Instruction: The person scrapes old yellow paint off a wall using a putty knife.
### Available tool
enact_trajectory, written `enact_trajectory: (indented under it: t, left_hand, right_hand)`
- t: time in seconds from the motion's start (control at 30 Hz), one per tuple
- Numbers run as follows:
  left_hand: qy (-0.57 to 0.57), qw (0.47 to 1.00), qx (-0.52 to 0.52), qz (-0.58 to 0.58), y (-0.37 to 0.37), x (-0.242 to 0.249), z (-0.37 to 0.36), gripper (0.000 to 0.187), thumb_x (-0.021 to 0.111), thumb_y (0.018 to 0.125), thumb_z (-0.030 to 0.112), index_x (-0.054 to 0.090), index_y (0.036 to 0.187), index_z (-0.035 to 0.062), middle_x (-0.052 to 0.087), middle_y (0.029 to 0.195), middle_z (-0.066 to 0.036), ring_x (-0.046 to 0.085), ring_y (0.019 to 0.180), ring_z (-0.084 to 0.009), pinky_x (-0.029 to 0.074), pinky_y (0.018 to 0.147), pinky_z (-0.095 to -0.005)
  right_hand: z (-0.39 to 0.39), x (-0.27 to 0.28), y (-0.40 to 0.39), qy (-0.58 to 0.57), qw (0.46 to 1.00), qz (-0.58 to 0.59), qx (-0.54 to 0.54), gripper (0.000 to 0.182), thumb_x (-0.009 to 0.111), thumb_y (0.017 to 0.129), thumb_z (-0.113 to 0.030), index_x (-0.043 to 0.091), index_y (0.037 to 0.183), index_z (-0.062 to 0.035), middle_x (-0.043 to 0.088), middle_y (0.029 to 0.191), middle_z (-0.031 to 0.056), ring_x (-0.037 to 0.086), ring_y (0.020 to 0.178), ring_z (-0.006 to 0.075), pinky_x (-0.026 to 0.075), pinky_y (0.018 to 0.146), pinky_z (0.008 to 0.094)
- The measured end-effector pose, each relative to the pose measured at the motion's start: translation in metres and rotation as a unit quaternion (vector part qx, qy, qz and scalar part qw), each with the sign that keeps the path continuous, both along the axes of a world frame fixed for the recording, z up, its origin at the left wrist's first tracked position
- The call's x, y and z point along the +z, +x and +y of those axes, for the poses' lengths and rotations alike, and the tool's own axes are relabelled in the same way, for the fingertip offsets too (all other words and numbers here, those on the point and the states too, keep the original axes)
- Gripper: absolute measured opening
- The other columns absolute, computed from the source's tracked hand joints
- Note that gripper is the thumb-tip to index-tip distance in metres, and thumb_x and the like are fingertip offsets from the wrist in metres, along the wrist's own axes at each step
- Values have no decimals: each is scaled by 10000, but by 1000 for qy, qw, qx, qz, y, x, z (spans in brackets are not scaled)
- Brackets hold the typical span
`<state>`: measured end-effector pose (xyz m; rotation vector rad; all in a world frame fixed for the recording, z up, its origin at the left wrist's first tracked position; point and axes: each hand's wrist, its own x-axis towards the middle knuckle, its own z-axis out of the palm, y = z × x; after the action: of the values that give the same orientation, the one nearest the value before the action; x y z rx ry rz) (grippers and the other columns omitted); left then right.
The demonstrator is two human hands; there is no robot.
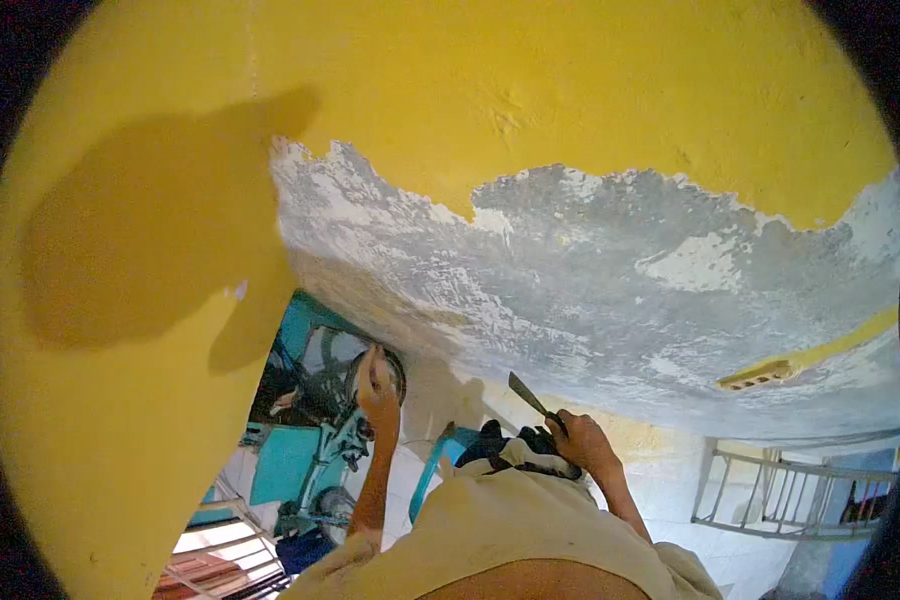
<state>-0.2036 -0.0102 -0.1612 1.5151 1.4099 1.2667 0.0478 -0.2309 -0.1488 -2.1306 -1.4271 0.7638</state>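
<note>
Fingers [567, 425] of the right hand [585, 442] clasp a scraper [528, 393]; left hand [376, 385] outstretched, its fingers' hold unclear.

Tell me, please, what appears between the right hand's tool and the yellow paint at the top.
In the head view, a ragged-edged grey-and-white wall patch appears between the tool and the yellow paint.

Right hand [584, 444] grips a scraper [526, 391]. Left hand [376, 390] is raised. Yellow paint [590, 90] ends raggedly above a grey patch [570, 270].
</note>
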Motion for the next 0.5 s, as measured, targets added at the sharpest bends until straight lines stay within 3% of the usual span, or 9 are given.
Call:
enact_trajectory:
  t: [0.03,0.1,0.13,0.2,0.3,0.4,0.5]
  left_hand:
    - [76,994,-8,84,13,17,8,346,503,910,157,513,1194,-41,547,1195,-191,536,1092,-286,445,901,-353]
    - [244,956,-83,139,55,55,24,403,486,904,127,445,1260,-60,410,1347,-232,423,1227,-343,345,1008,-418]
    - [256,951,-116,131,79,59,34,454,496,882,89,407,1303,-53,346,1388,-239,339,1284,-365,262,1064,-427]
    - [416,882,-165,147,131,98,35,528,559,833,83,404,1328,-17,297,1417,-246,299,1312,-384,242,1072,-446]
    - [448,863,-100,211,204,102,42,565,563,837,222,402,1325,-12,181,1449,-281,140,1343,-460,77,1061,-610]
    - [443,875,-66,184,226,75,51,591,530,847,304,397,1315,-31,150,1446,-302,72,1342,-488,0,1032,-662]
    - [453,868,-71,190,223,70,50,617,504,858,321,354,1330,-48,124,1438,-327,75,1329,-511,14,1033,-666]
  right_hand:
    - [2,5,5,-2,1000,-3,6,264,520,903,-248,546,825,3,568,613,244,550,569,446,427,509,495]
    - [13,15,14,34,996,-80,11,260,520,902,-249,535,838,2,574,620,241,558,576,446,435,515,498]
    - [22,16,20,20,997,-77,12,257,515,906,-255,525,855,-4,572,619,240,563,587,445,432,510,501]
    - [35,41,25,40,997,-66,8,257,514,907,-255,523,853,-4,571,624,244,562,595,446,427,508,501]
    - [35,62,24,67,997,-41,-15,251,517,909,-247,519,849,-4,566,633,253,558,610,449,415,504,503]
    - [23,56,27,77,996,-17,-43,241,523,908,-233,514,841,-1,560,638,262,553,617,452,402,502,503]
    - [-3,25,27,82,995,-22,-55,243,526,908,-222,501,818,3,552,626,263,547,604,452,396,495,504]
